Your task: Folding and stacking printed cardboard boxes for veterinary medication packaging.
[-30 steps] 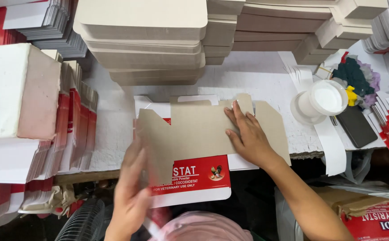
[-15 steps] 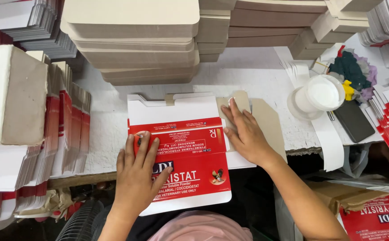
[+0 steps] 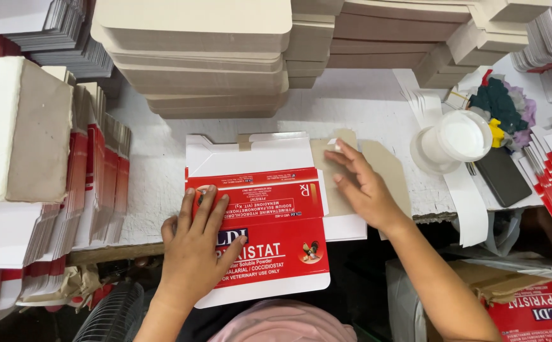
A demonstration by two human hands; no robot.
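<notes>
At centre frame, on the white desk [image 3: 364,95], a flattened red-and-white carton [image 3: 269,215] lies printed side up. Lower left, the left hand [image 3: 195,253] presses flat on its left half, fingers spread open. Right of centre, the right hand [image 3: 366,190] rests open, fingertips on a grey-brown card flap [image 3: 390,166] beside the carton.
</notes>
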